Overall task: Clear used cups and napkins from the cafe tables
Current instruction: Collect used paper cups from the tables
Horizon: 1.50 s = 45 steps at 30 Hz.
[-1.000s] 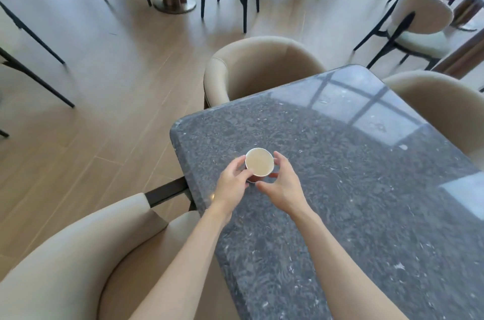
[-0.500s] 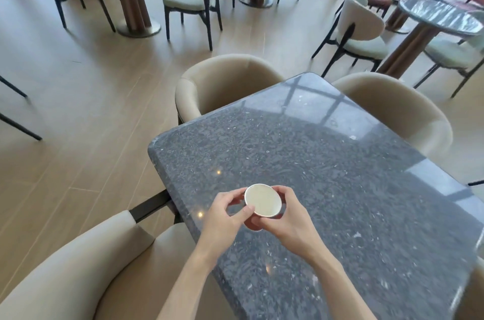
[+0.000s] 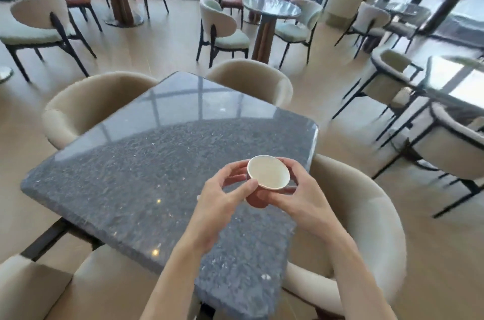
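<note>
You've lifted your view since a second ago — more of the cafe shows. Grey worktop (image 3: 146, 175) below, cup (image 3: 267, 178) held above it — your left hand (image 3: 220, 201) and right hand (image 3: 298, 196) both grip its sides.

left hand (image 3: 220, 201): fingers curled, pinching | right hand (image 3: 296, 194): fingers curled, gripping | forearms bare, hands facing

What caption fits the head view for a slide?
Both hands, left hand and right hand, hold a paper cup above the dark stone table.
</note>
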{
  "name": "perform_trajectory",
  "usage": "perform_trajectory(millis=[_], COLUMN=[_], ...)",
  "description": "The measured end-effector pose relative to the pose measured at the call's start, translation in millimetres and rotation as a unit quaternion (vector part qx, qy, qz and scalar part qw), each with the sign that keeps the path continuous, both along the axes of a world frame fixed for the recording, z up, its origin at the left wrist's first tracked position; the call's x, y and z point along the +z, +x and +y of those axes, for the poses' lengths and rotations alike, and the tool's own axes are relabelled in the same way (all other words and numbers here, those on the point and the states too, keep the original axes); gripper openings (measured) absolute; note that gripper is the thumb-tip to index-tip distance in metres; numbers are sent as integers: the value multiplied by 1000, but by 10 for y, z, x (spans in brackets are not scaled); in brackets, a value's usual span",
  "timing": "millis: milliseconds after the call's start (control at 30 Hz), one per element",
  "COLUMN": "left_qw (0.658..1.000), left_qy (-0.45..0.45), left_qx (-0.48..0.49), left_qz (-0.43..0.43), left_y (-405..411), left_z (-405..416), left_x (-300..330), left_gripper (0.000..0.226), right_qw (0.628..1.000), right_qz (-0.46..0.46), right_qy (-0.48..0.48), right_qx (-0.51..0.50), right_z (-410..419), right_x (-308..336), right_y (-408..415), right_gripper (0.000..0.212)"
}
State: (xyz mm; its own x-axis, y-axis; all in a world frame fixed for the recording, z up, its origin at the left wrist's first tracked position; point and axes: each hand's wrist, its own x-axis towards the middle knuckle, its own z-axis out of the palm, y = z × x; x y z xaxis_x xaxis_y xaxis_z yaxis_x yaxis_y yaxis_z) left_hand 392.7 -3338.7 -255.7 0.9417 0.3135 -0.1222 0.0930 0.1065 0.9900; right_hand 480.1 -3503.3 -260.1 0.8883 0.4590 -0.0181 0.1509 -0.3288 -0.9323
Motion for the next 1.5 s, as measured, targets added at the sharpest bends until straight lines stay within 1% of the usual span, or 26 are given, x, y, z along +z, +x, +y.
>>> perform_trajectory(millis=[133, 233, 300, 400, 500, 567, 667, 833, 1033, 1100, 1167, 1200, 1267, 1333, 1400, 1500], left_qw=[997, 992, 987, 975, 963, 956, 947, 943, 928, 921, 917, 916, 914, 912, 910, 908], left_qy=[4, 13, 11, 4, -21, -34, -38, -52, -77, -81, -83, -84, -86, -87, -91, -88], left_qx=[-67, -117, -157, -219, -267, -288, -314, -323, -357, -374, -386, -388, -392, -398, -402, -405], left_qz=[-24, -36, -37, -30, -28, -32, -51, -68, -68, -67, -62, -61, -54, -55, -56, -69], left_y=[-284, -630, -857, -1122, -1299, -1383, -1452, -1420, -1201, -1059, -882, -768, -472, -159, 238, 877], left_z=[-1001, -1799, -2360, -3191, -3896, -4243, -4594, -5015, -5611, -5883, -6144, -6284, -6601, -6907, -7235, -7665], left_x=[207, 286, 306, 322, 417, 503, 608, 603, 468, 412, 352, 325, 256, 225, 218, 290], left_gripper=[39, 39, 40, 30, 23, 22, 20, 20, 22, 21, 16, 19, 24, 22, 20, 24], right_qw=[996, 991, 984, 964, 933, 910, 881, 847, 805, 787, 776, 774, 768, 768, 767, 771], right_qz=[-4, -6, -10, -29, -56, -64, -76, -82, -96, -102, -107, -108, -106, -108, -110, -116], right_qy=[46, 64, 75, 84, 100, 114, 126, 123, 118, 118, 116, 114, 112, 108, 100, 93], right_qx=[-70, -115, -161, -250, -342, -392, -450, -510, -573, -597, -610, -614, -621, -623, -624, -619], right_z=[-1062, -1907, -2497, -3366, -4099, -4463, -4849, -5302, -5829, -6062, -6286, -6407, -6686, -6963, -7288, -7763], right_x=[150, 204, 210, 210, 239, 254, 262, 191, 103, 67, 34, 13, -38, -70, -54, 110], right_y=[-521, -1063, -1453, -2023, -2479, -2721, -2992, -3237, -3237, -3147, -3004, -2909, -2656, -2361, -1950, -1246], right_gripper=[65, 63, 62, 55, 53, 56, 69, 55, 52, 51, 52, 52, 51, 50, 51, 56])
